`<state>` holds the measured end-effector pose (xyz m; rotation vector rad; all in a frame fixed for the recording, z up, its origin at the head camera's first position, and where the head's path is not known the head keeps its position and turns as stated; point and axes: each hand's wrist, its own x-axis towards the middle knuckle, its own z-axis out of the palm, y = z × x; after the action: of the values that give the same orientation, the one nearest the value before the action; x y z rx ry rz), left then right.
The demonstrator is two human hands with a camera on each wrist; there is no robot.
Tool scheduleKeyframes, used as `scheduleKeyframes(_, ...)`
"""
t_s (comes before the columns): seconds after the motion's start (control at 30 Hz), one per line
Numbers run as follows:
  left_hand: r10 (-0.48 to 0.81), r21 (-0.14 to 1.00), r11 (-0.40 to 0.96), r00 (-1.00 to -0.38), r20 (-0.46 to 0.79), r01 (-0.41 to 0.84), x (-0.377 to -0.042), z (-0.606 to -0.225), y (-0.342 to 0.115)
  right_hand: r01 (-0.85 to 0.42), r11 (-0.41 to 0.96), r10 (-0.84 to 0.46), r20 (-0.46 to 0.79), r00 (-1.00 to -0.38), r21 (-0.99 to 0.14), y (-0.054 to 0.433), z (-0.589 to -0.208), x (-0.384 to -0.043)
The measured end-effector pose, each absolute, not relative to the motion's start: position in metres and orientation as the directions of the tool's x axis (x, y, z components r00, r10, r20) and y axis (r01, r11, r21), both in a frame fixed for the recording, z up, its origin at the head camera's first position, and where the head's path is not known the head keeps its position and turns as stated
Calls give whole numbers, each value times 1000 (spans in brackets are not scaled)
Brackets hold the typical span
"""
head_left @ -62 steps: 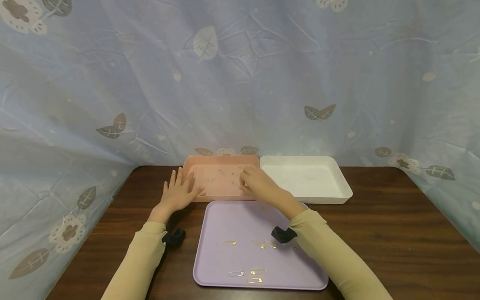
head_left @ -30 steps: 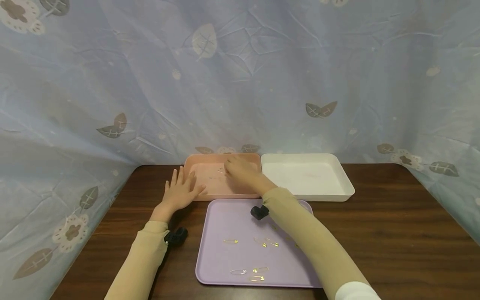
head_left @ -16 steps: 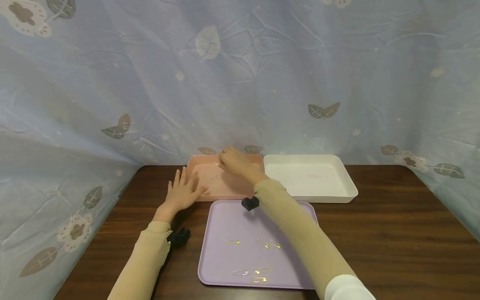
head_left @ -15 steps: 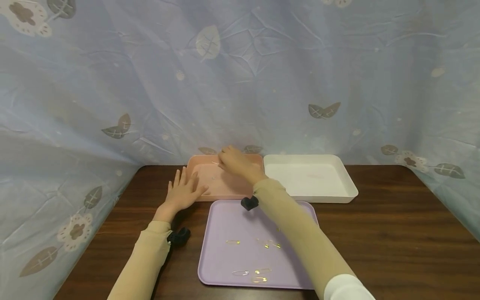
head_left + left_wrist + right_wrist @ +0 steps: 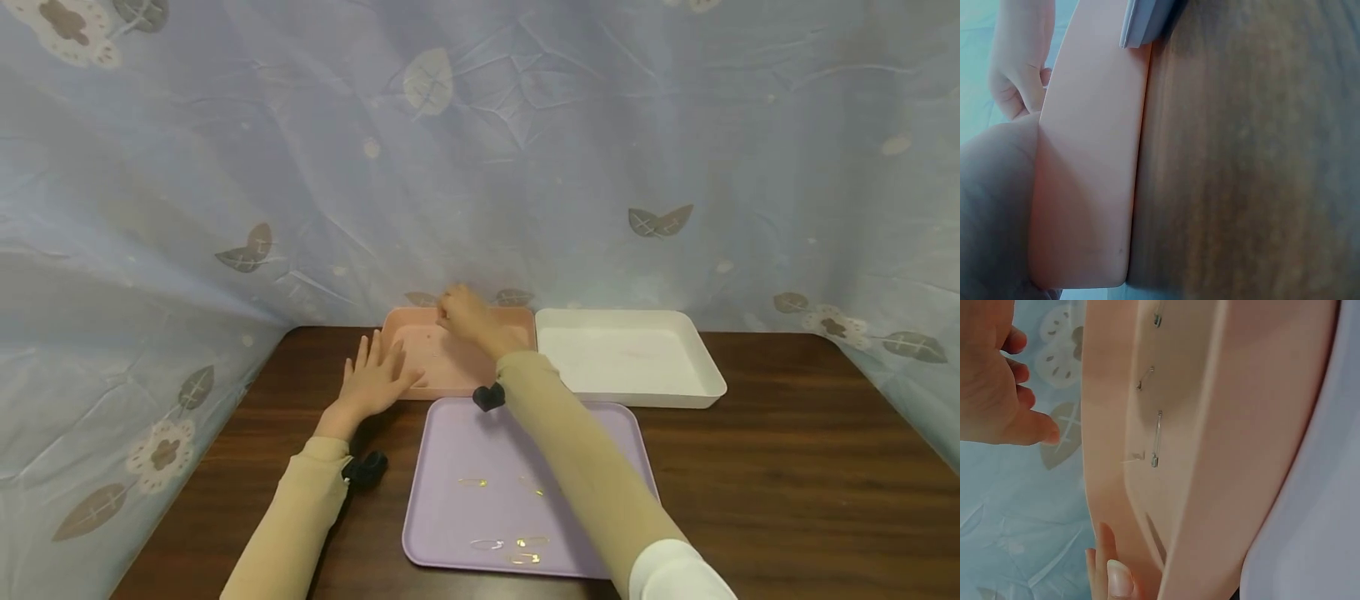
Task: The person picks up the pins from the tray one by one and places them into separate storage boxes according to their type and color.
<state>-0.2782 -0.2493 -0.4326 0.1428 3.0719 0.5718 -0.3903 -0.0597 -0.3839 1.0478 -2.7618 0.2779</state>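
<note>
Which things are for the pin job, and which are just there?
Probably for the job:
safety pins
pink tray
lilac tray
left hand
right hand
maybe white tray (no pins seen inside)

Probably just there:
brown table
patterned cloth
black wrist gadgets

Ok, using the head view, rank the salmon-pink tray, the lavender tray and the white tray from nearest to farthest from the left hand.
1. Salmon-pink tray: right at the left hand, which overlaps its left end.
2. Lavender tray: just off the thumb side.
3. White tray: farther right, beyond the salmon-pink one.
</note>
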Motion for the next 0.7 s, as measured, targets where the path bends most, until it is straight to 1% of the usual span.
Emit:
scheduleKeyframes(0.2,97,350,933,-995,-1,90,-278,-430,-246,-663,744,-632,232,-739,-83,-56,-387,-391)
scheduleKeyframes(0.43,91,350,933,-996,0,86,-280,-429,-247,-679,731,-643,264,-719,-70,-53,-385,-388)
scheduleKeyframes(0.7,89,357,931,-996,-8,80,-281,-432,-251,-690,721,-658,246,-712,-66,-52,-384,-381)
